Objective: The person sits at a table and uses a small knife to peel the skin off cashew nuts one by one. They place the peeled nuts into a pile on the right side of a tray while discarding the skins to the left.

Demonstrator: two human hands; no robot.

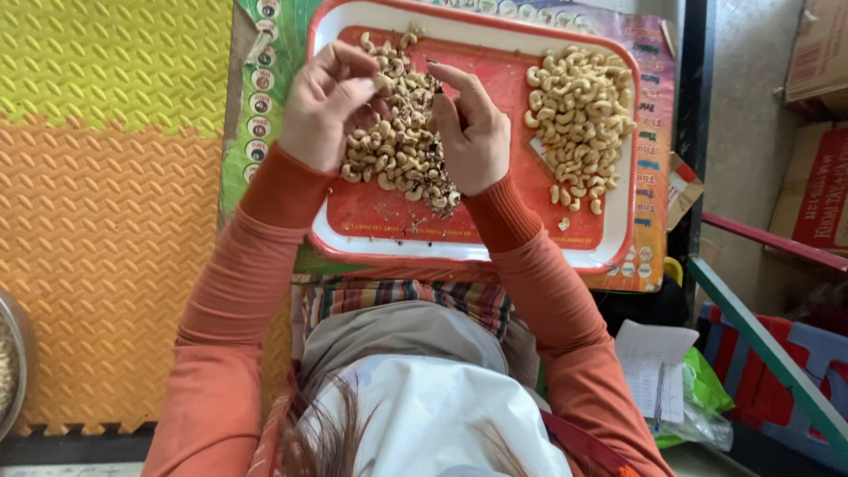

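A red tray with a white rim lies in front of me. On its middle left sits a heap of cashews mixed with brown skin flakes. A heap of pale, clean cashews fills the tray's right side. My left hand hovers over the mixed heap and pinches a single cashew at its fingertips. My right hand is close beside it, fingers curled around a small dark tool whose tip points at that cashew. Both sleeves are orange.
The tray rests on a colourful printed sheet. A yellow and orange foam mat covers the left. A metal bowl shows at the lower left edge. At right are cardboard boxes, a paper with a pen and a blue stool.
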